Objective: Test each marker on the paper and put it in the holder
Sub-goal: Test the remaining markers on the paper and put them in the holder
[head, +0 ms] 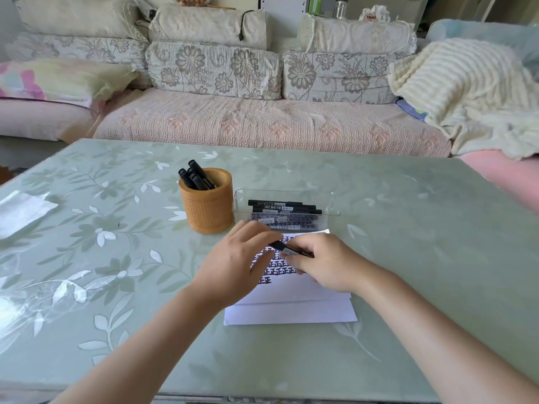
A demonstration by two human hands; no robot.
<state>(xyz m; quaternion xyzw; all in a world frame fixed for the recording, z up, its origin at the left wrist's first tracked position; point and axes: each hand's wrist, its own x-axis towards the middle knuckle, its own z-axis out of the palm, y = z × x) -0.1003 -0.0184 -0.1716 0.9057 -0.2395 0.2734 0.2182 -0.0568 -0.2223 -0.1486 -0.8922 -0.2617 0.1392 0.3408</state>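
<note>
Black marker over paper; right hand grips barrel, left hand pinches cap end. Risk: cap jerks free, left hand swings into nearby wooden holder, or tip smears fingers.

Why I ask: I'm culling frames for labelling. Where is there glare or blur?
Head view: glare whitens the table near its left edge; head view again, the left hand is motion-smeared and the label on the marker in the right hand unreadable.
</note>
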